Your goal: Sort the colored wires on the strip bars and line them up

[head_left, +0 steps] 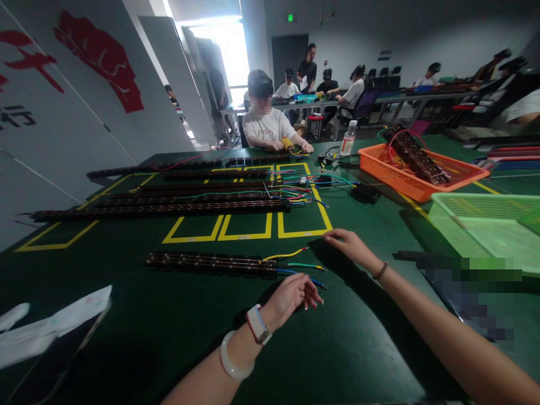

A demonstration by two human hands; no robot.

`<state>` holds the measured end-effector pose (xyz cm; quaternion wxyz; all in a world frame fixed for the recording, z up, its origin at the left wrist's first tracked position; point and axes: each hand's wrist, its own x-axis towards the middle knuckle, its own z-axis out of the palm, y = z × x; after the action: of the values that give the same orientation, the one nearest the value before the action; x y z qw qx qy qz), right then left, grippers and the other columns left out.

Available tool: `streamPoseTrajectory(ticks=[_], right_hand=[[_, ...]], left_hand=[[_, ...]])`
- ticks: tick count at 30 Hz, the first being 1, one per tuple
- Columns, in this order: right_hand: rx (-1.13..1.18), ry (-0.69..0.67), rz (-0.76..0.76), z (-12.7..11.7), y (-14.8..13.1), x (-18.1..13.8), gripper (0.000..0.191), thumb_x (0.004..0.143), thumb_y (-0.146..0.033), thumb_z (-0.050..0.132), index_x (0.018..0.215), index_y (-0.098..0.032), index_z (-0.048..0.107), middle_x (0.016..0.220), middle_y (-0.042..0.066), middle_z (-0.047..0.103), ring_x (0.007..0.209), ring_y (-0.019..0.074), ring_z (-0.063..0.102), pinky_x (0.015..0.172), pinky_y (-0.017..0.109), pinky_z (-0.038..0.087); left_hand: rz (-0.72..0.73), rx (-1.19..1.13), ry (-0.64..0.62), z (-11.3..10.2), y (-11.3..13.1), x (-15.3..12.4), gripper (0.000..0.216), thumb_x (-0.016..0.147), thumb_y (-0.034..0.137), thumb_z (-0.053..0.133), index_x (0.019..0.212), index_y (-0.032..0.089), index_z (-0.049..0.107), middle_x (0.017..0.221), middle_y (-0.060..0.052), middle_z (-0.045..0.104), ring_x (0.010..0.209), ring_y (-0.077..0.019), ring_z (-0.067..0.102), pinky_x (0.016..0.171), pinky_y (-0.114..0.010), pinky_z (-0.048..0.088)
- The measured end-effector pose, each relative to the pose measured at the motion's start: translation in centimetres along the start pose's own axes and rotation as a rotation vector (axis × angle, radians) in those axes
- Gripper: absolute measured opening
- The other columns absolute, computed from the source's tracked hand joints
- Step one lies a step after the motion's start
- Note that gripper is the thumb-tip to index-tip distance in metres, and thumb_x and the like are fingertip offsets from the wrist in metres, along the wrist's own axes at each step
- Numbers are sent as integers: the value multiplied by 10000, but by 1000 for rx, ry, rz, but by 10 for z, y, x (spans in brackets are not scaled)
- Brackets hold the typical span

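A short black segmented cable chain [211,263] lies across the green table in front of me. From its right end come a yellow wire [287,255], a green wire [306,266] and a blue wire [287,272], with metal terminals at their tips. My left hand [291,298] is beside the blue wire and hides part of it; its fingers are loosely bent and apart, with nothing visible in them. To the right of the yellow wire's tip, my right hand [348,245] hovers over the table, fingers stretched out and holding nothing visible.
Longer cable chains [169,207] with coloured wires lie beyond, across yellow tape outlines [244,237]. An orange basket [392,184] holding a cable chain and a green basket [464,236] stand at right. Opposite, a person [270,126] holds a yellow tool. A bottle [348,139] stands nearby.
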<state>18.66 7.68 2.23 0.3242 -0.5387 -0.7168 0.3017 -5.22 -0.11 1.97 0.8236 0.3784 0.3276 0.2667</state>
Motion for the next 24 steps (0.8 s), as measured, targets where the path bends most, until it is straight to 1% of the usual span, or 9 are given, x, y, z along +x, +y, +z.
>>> streamPoseTrajectory(ticks=[6,9,11,13,16,18,20,22,24], right_hand=[[-14,-366,-297,26,-40,25,294,883,-341,500,1109,-200,625,1121,59,632,1038,194,565,933,345,406],[-43,-527,-381,42,-53,33,367,853,-371,553,1174,-198,589,1126,66,623,1015,186,567,904,321,412],[-78,-601,-390,49,-55,36,426,804,-402,613,1165,-176,593,1051,69,638,917,174,582,822,287,432],[-115,-663,-361,53,-55,38,421,775,-425,636,1090,-147,625,898,46,643,751,139,564,679,239,427],[-158,-757,-314,55,-52,38,346,777,-432,622,919,-119,658,666,-18,559,556,84,432,513,198,322],[-175,-788,-330,56,-51,38,310,775,-415,620,834,-113,662,604,-39,507,528,72,375,495,196,281],[-175,-797,-360,57,-51,37,272,783,-376,610,782,-110,666,597,-38,504,535,69,375,508,196,285],[-169,-801,-355,58,-53,37,242,799,-333,584,771,-110,672,590,-36,514,534,67,391,518,193,297],[-168,-803,-313,57,-56,37,240,808,-323,568,790,-111,679,578,-37,526,518,64,399,510,190,300]], left_hand=[[4,-21,13,1,0,1,291,847,395,473,780,122,548,722,-99,658,619,-144,582,581,-258,361],[-8,-10,22,4,3,-1,300,837,407,492,776,120,554,720,-92,655,625,-142,581,582,-255,362],[-15,-4,34,6,6,-4,305,832,414,501,772,120,557,717,-83,652,632,-141,582,586,-254,366],[-14,-1,44,7,7,-5,307,826,419,508,772,121,559,716,-79,652,636,-142,586,589,-254,368],[-4,12,20,7,5,-4,328,809,441,524,761,119,561,715,-93,661,622,-144,587,575,-250,363],[-3,27,-6,4,3,-2,345,798,460,535,755,118,561,718,-105,669,612,-146,588,564,-248,359],[0,32,-19,2,0,0,354,801,471,525,756,122,559,720,-107,673,608,-147,591,559,-246,357],[10,25,-26,0,-1,0,354,824,467,491,767,125,561,730,-107,675,620,-151,599,565,-247,364],[9,20,-33,-1,-1,0,356,846,453,459,772,122,567,736,-108,675,627,-154,605,574,-252,374]])
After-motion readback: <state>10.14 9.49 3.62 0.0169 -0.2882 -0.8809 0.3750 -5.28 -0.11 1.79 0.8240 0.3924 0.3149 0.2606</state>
